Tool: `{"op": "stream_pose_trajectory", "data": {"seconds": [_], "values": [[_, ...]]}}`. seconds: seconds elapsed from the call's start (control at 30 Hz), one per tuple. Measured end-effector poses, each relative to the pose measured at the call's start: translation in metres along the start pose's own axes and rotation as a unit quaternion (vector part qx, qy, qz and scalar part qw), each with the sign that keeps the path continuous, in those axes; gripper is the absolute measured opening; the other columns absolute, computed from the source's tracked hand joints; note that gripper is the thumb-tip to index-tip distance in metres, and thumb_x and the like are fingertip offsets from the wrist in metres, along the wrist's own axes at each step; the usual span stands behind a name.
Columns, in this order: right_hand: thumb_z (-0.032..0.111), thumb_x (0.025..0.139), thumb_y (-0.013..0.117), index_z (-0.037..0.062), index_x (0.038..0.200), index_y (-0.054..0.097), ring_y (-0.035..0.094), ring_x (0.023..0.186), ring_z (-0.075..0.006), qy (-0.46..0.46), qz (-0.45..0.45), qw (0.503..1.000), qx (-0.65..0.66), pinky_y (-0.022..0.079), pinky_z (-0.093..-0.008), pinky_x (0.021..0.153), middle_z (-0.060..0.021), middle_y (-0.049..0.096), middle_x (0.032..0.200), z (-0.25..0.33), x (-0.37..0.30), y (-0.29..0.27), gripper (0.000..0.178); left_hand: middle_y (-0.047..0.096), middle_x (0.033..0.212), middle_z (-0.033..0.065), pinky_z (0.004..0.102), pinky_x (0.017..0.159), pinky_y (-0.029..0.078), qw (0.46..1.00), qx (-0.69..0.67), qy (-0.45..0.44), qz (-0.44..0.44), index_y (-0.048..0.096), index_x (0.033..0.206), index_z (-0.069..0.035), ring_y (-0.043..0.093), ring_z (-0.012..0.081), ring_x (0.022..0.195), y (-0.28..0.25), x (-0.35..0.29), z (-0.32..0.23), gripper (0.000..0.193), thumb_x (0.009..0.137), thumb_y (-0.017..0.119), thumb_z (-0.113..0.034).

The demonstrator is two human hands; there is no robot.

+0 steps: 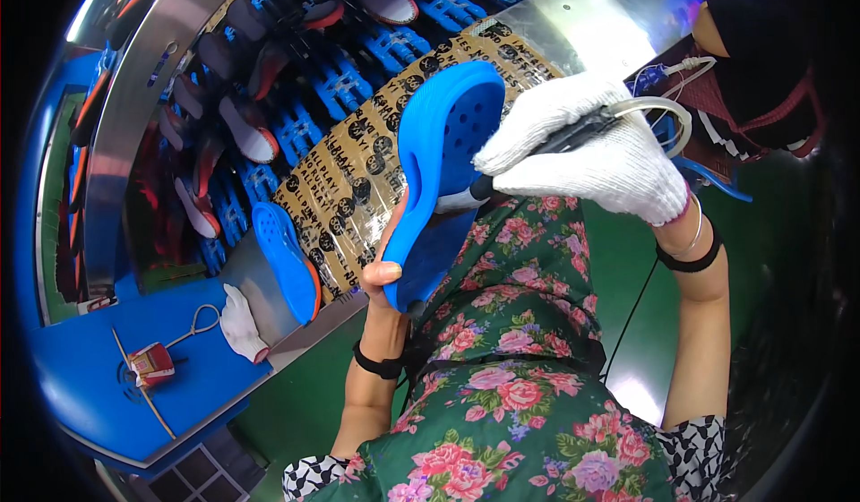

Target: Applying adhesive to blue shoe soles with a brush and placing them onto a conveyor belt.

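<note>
The blue sole point(419, 148) is held up at a steep tilt in front of the apron point(515, 323), overlapping the brown sheet point(349, 157) from this view. The left hand point(381, 283) grips its lower end from below, thumb pressed on the near edge, other fingers hidden behind; that forearm rises almost upright. The right hand point(596, 153), white-gloved, comes in from the right with its wrist bent inward, fingers pinching a black tool point(573, 133) whose tip points into the sole's hollow side. Beyond the sheet's far edge stands the rack point(300, 135); a second sole point(285, 256) lies along its left end. Green floor point(627, 274) shows between apron and right forearm — the desk point(81, 377) sits well off to the left.
</note>
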State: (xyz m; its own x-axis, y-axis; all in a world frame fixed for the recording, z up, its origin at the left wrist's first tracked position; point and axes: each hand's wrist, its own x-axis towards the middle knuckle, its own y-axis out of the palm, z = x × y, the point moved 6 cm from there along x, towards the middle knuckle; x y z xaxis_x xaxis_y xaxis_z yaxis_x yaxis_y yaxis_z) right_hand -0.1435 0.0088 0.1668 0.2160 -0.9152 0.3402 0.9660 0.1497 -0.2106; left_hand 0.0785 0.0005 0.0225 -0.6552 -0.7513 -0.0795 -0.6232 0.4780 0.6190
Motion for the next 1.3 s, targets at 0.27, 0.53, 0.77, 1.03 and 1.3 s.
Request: {"op": "stream_pose_trajectory", "data": {"seconds": [0.27, 0.53, 0.77, 1.03, 1.3], "values": [[0.013, 0.08, 0.083, 0.0048, 0.093, 0.079, 0.071, 0.079, -0.0103, 0.069, -0.009, 0.997, 0.03, 0.057, -0.0254, 0.074, -0.0048, 0.076, 0.087, -0.02, -0.002, -0.001, 0.016, 0.036, 0.158, 0.0227, 0.0464, 0.12, 0.03, 0.999, -0.022, -0.016, -0.041, 0.022, 0.159, 0.0, 0.041, 0.0353, 0.142, -0.016, -0.013, 0.014, 0.113, 0.066, 0.066, -0.044], [0.007, 0.084, 0.079, 0.0017, 0.099, 0.078, 0.072, 0.085, -0.012, 0.041, -0.185, 0.981, 0.029, 0.059, -0.0272, 0.081, -0.0077, 0.077, 0.096, -0.028, -0.015, -0.021, 0.016, 0.043, 0.15, 0.0279, 0.049, 0.114, 0.041, 0.978, -0.2, -0.061, 0.006, 0.025, 0.157, 0.001, 0.05, 0.0415, 0.134, -0.02, -0.018, 0.028, 0.096, 0.079, 0.061, -0.042], [0.002, 0.084, 0.077, 0.0023, 0.098, 0.076, 0.073, 0.092, -0.0184, -0.05, -0.149, 0.988, 0.007, 0.059, -0.0316, 0.082, -0.0096, 0.075, 0.101, -0.021, -0.026, 0.002, 0.014, 0.035, 0.151, 0.0326, 0.0583, 0.108, 0.044, 0.902, -0.423, -0.067, 0.048, 0.017, 0.159, -0.002, 0.048, 0.0525, 0.128, 0.018, -0.003, 0.022, 0.108, 0.083, 0.063, -0.064], [0.005, 0.075, 0.077, 0.0094, 0.114, 0.073, 0.069, 0.091, -0.0257, -0.251, -0.111, 0.882, -0.384, 0.058, -0.0366, 0.074, -0.0092, 0.073, 0.109, 0.003, -0.035, 0.036, 0.039, 0.037, 0.152, 0.0295, 0.0607, 0.11, 0.041, 0.919, -0.384, -0.056, 0.062, 0.02, 0.158, -0.001, 0.046, 0.0521, 0.131, 0.009, 0.0, 0.025, 0.104, 0.086, 0.058, -0.066], [0.011, 0.076, 0.073, 0.0043, 0.111, 0.072, 0.069, 0.092, -0.0292, -0.257, -0.069, 0.854, -0.447, 0.058, -0.0371, 0.073, -0.0151, 0.071, 0.11, -0.004, -0.032, 0.057, 0.036, 0.042, 0.15, 0.0279, 0.0574, 0.112, 0.041, 0.919, -0.377, -0.031, 0.11, 0.025, 0.157, -0.001, 0.047, 0.0482, 0.134, 0.026, -0.002, 0.016, 0.095, 0.09, 0.052, -0.063]]}}
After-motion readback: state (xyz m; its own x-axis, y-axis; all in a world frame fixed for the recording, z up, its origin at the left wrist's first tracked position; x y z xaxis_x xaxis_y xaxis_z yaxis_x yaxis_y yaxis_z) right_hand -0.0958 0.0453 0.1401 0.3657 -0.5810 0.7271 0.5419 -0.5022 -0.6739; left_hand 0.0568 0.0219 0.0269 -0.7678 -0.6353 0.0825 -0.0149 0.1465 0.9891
